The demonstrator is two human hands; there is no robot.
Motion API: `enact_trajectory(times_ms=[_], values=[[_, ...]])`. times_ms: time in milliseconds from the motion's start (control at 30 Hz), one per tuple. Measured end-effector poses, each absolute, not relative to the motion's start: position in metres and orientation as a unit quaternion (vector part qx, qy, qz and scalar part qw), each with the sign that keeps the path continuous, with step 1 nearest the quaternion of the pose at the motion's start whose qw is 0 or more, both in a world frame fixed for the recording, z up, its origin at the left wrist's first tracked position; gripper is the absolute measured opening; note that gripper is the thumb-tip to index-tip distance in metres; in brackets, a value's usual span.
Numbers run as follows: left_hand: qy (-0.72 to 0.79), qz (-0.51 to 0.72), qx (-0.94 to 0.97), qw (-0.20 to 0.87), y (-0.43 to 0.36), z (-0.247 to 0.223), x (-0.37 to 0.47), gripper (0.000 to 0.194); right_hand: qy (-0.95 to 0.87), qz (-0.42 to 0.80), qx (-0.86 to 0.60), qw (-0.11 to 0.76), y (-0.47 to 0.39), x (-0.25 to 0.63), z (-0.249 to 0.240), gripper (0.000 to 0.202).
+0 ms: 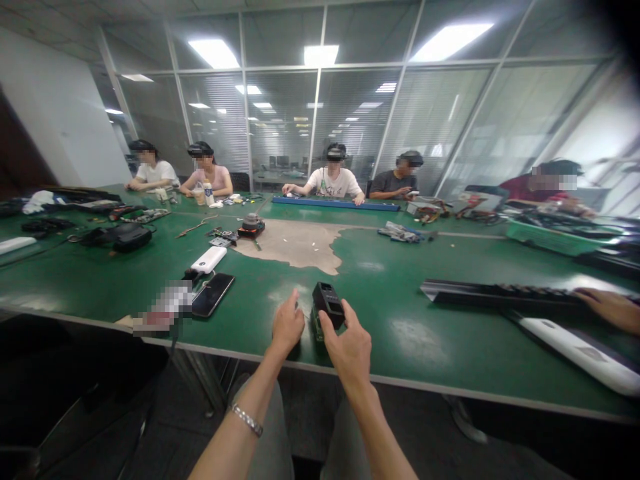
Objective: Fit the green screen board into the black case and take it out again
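- One black box is my landmark from here: I see it over the green counter, near the wearer's edge, but whether its base touches I cannot tell.
- The right grip, a bare hand, is clamped on the box from its right side, thumb across the near face.
- The left grip is just left of the box, apart from it, fingers curled; I cannot tell whether they close on anything.
- A green piece shows at the box's lower left side; I take it for a circuit board, fixed or loose I cannot say.
- On progress, my judgement: the box is secured in one hand, so that much is done. Its casing looks whole, with openings in the upper face, and I make out no loose part beside it. How much work is left, this view does not tell me.
- Left of the box I see a phone and a white power bank; beyond it, a brown patch with small scraps.
- Well right of the box, a co-worker's hand rests by a black rail.
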State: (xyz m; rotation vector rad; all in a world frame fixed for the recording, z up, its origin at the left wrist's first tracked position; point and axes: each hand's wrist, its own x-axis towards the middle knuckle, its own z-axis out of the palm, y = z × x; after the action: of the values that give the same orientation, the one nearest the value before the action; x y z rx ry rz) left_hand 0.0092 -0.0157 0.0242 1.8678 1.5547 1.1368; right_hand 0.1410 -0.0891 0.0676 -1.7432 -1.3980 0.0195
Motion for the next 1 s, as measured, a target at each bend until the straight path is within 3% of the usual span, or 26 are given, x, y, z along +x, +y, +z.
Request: enact_trajectory(times_ms=[233, 833, 1000], values=[[0.567, 0.412, 0.677, 0.225, -0.016, 0.024, 0.01, 0.058, -0.521, -0.009, -0.695, 0.495, -0.084, 0.185, 0.058, 0.067], [0.566, 0.42, 0.675, 0.22, -0.014, 0.021, 0.011, 0.057, -0.519, -0.075, -0.779, 0.344, -0.094, 0.21, 0.02, 0.065], [0.568, 0.42, 0.671, 0.226, -0.015, 0.023, 0.011, 0.058, -0.524, -0.081, -0.776, 0.342, -0.097, 0.207, 0.02, 0.077]])
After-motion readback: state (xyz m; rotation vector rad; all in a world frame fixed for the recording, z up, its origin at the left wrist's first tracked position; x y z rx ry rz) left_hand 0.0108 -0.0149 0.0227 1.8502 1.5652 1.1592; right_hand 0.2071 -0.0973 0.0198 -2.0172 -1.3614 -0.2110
